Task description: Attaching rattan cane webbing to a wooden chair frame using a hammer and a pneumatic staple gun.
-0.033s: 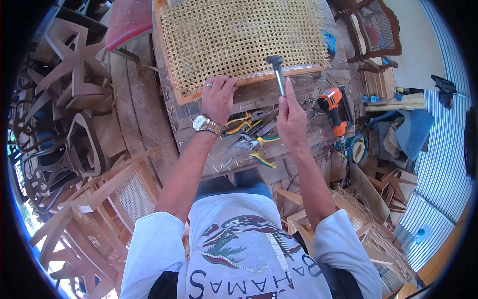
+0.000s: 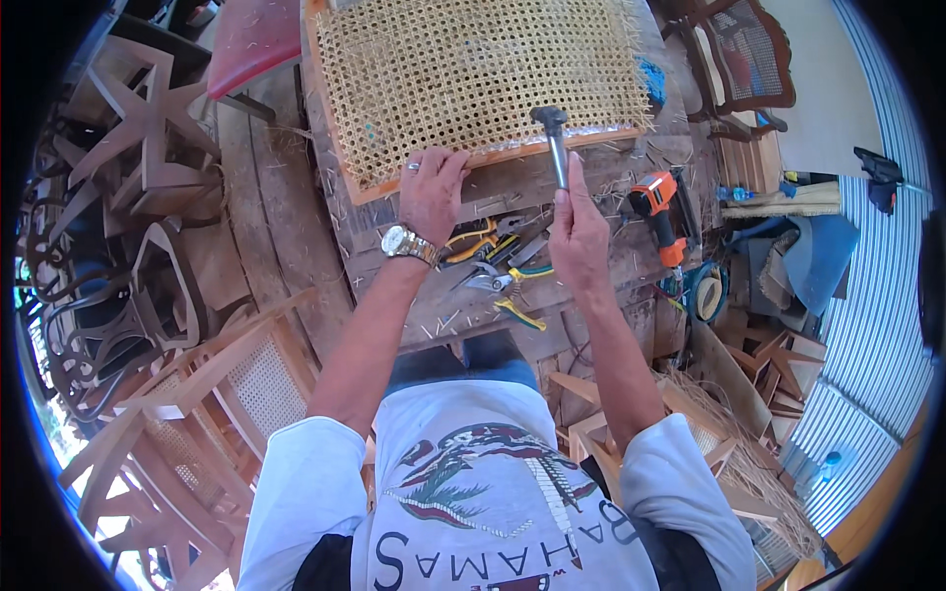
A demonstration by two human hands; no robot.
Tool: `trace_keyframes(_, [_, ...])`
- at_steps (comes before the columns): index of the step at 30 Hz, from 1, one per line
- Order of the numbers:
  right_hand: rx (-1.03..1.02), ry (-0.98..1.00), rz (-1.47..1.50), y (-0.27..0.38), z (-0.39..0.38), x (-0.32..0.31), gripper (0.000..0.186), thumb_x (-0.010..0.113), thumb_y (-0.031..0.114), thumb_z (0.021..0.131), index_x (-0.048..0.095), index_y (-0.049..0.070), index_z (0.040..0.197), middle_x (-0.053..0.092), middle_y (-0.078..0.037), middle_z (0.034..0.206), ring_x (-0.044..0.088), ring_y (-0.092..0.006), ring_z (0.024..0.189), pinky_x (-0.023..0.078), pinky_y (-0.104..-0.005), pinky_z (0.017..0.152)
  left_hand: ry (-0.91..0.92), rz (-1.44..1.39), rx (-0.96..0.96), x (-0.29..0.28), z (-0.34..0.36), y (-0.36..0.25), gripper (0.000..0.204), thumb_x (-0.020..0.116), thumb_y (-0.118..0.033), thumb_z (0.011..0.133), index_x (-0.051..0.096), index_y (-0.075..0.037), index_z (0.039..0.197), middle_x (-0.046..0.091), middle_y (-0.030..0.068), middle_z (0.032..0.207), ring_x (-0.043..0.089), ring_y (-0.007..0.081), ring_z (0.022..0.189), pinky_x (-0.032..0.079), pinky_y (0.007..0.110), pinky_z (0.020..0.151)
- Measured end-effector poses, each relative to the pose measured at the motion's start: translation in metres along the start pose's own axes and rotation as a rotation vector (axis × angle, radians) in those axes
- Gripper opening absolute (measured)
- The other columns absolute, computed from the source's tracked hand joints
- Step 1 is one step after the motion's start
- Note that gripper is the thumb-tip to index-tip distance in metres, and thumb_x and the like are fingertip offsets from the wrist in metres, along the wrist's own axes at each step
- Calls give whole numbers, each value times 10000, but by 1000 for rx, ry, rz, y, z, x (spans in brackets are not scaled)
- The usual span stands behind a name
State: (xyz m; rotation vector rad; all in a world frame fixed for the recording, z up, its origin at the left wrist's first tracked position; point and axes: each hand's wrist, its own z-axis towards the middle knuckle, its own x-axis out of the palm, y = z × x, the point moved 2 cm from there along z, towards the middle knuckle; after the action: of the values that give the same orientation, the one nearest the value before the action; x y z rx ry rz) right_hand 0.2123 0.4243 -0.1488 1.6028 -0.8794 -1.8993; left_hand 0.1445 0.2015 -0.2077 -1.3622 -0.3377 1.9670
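Comparing this view with the earlier one, we note a very small change: the hammer [image 2: 558,150] and the right hand [image 2: 579,236] sit slightly farther right, and the hammer head is turned a little. The left hand [image 2: 431,187] shows no clear shift.

Right hand: thumb and index finger pinch the shaft, the index lying along it; the other fingers are partly hidden. The head is over the near right part of the cane panel [image 2: 483,89]; we cannot tell whether it touches.

Left hand: fingers bent and pressed together at the near rail of the wooden frame [image 2: 498,156]. We cannot tell whether they pinch anything. We count one ring [image 2: 413,165] and one wristwatch [image 2: 394,240].

Counts on the workbench [image 2: 365,231]: one cane panel in its frame, at the far side; one orange-and-black cordless drill [image 2: 662,212], right of the right hand; one pair of yellow-and-green-handled snips [image 2: 505,282], between the forearms; one blue bundle [image 2: 651,81], far right. Beyond, we count one red seat [image 2: 256,44] far left and one cane-backed chair [image 2: 744,59] far right.
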Motion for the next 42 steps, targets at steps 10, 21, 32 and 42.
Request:
trace_keyframes(10, [-107,-54,-56,-6,-3,8,575,609,90,1093,469,136,1649,703,-181,989,683,-340,782,553,-448,746,13,-11,-7,-1,-1,1,265,792,-97,906,751,-127,1166,676,53,1061,625,299,978,518,447,877])
trace_keyframes(21, [-112,87,-137,-4,-3,19,589,616,93,1082,461,151,1648,654,-171,893,658,-365,744,538,-491,724,8,-13,-4,-2,2,0,289,789,-91,901,746,-132,1184,676,58,1065,623,307,1003,510,437,885])
trace_keyframes(32, [-128,45,-159,3,-2,23,615,623,87,1079,435,150,1660,670,-168,927,674,-366,760,539,-483,694,11,-32,-1,-2,-2,-1,268,790,-82,894,746,-118,1156,671,60,1040,626,303,975,523,445,880])
trace_keyframes(42, [-116,94,-158,5,-10,28,606,604,139,1092,423,170,1670,679,-185,926,686,-387,756,545,-509,664,-19,-22,-18,-2,-1,-2,236,777,-97,907,743,-120,1140,673,61,1054,629,306,1001,527,452,891])
